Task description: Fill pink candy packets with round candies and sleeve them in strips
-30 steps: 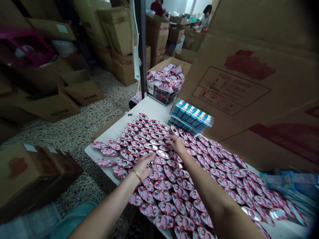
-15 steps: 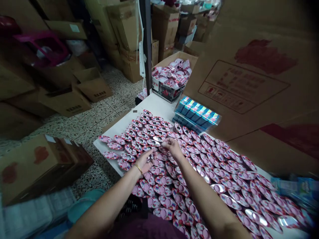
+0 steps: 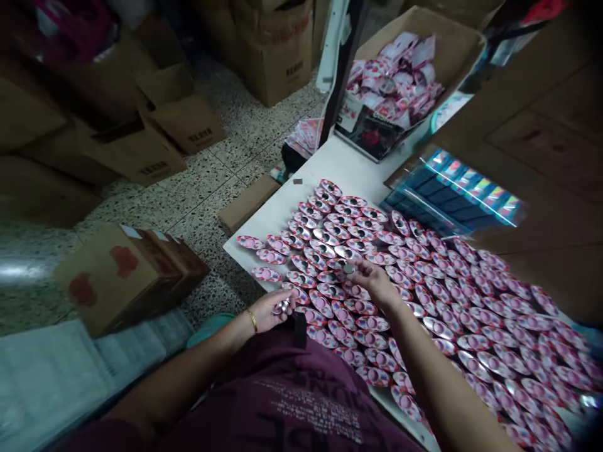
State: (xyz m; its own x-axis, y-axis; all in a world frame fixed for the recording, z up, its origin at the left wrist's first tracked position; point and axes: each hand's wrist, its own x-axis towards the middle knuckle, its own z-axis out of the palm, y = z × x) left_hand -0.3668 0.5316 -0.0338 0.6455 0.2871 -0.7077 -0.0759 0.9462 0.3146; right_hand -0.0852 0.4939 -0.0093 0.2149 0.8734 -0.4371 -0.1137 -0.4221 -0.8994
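Several pink oval blister packs (image 3: 424,295) lie in overlapping rows on a white table (image 3: 339,169). My left hand (image 3: 273,309) is at the table's near edge, fingers curled round a small shiny stack of packs (image 3: 284,306). A gold bangle sits on that wrist. My right hand (image 3: 372,279) hovers over the middle rows, its fingertips pinched on a small round silvery piece (image 3: 348,269).
An open carton (image 3: 452,44) full of pink packets stands at the table's far end. A clear-wrapped bundle of blue boxes (image 3: 456,194) lies on the right beside big cardboard sheets. More cartons (image 3: 127,270) sit on the speckled floor to the left.
The view has tipped down and nearer. My left hand has drawn back to the table edge and closed on packs. My right hand has pulled back and pinched a small piece.
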